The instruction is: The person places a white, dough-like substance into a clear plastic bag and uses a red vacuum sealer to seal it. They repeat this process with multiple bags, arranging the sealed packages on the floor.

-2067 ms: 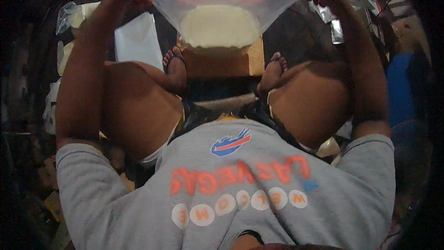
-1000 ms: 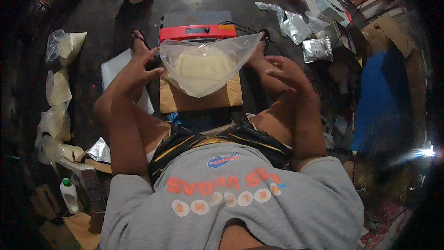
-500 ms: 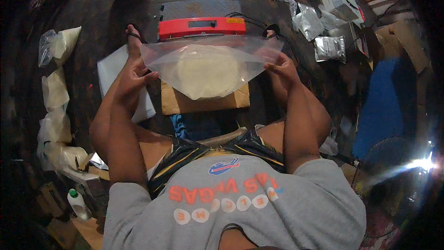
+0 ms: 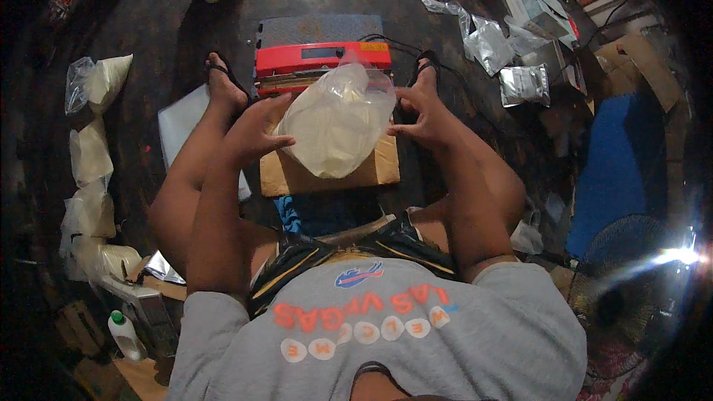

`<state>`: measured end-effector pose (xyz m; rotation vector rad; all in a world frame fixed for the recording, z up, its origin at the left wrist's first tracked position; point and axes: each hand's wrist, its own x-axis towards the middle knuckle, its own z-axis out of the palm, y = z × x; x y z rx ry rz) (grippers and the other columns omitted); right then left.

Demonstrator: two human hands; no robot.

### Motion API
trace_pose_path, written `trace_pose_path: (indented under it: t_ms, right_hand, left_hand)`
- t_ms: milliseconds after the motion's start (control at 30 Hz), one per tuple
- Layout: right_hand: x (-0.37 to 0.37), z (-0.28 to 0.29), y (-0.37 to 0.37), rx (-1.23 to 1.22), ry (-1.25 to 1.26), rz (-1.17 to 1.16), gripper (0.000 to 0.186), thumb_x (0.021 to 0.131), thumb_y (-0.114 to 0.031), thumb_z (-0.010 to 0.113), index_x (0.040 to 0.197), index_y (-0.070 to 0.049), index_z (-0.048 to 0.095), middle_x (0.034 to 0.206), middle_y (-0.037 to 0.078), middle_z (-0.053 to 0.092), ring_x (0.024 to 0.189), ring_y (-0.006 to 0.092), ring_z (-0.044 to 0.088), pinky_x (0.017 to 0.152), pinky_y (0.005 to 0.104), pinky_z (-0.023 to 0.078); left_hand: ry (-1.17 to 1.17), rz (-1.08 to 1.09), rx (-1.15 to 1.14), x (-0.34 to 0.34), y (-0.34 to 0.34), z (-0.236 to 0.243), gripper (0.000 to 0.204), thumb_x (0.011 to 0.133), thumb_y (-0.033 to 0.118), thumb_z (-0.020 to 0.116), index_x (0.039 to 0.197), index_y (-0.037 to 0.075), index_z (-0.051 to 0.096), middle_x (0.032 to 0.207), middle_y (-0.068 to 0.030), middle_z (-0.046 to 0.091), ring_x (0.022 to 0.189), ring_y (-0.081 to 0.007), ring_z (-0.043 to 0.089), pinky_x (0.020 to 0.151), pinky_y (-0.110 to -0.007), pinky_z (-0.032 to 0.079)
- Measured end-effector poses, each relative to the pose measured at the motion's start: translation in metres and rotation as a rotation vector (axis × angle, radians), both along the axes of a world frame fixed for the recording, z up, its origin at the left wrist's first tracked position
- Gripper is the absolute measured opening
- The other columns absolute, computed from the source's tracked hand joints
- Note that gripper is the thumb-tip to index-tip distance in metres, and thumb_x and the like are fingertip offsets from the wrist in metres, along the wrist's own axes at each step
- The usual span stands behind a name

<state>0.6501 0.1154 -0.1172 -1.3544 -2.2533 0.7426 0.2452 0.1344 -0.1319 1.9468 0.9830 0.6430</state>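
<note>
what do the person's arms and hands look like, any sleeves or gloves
Both arms are bare from the short grey sleeves of a t-shirt down to the fingertips. The left hand and the right hand wear no gloves, and no rings, watch or wristband show. The shirt front has orange lettering, a row of white discs and a small blue and red emblem.

**Layout on the floor**

The bag [image 4: 338, 122] lies over the cardboard [image 4: 371, 171], between the left hand [image 4: 252, 130] and right hand [image 4: 420, 115]. Behind it sits the sealer [image 4: 319, 59]. Filled bags [image 4: 89, 171] line the floor's left edge; foil pouches [image 4: 520, 83] lie right
</note>
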Motion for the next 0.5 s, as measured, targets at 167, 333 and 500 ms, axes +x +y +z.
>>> trace_pose_path:
  t_ms: [167,333,500]
  right_hand:
    - [-0.002,-0.09,-0.023,-0.373,0.454,-0.236,0.044,0.082,-0.022,0.088,0.119,-0.002,0.073,0.123,0.006,0.071,0.112,0.0168,0.064,0.099,0.0338,0.05]
    - [0.007,-0.1,-0.003,-0.622,0.432,-0.339,0.029,0.085,-0.017,0.085,0.109,-0.002,0.076,0.111,0.003,0.075,0.104,0.0139,0.066,0.096,0.0321,0.052]
    - [-0.01,-0.077,-0.007,-0.475,0.467,-0.274,0.028,0.087,-0.023,0.084,0.106,-0.003,0.077,0.113,0.003,0.075,0.103,0.0124,0.066,0.091,0.0267,0.05]
  left_hand:
    - [0.097,0.219,-0.175,-0.011,-0.005,-0.078,0.063,0.083,0.03,0.088,0.135,0.004,0.066,0.141,-0.0135,0.064,0.133,-0.0244,0.058,0.112,-0.038,0.044]
    - [-0.039,0.22,-0.2,-0.017,0.008,-0.095,0.042,0.087,0.025,0.084,0.122,0.005,0.074,0.119,-0.01,0.075,0.124,-0.0203,0.063,0.107,-0.035,0.047]
    - [-0.172,0.094,-0.339,-0.011,0.021,-0.058,0.032,0.087,0.023,0.085,0.112,0.005,0.077,0.112,-0.0072,0.077,0.111,-0.0164,0.067,0.1,-0.032,0.051]
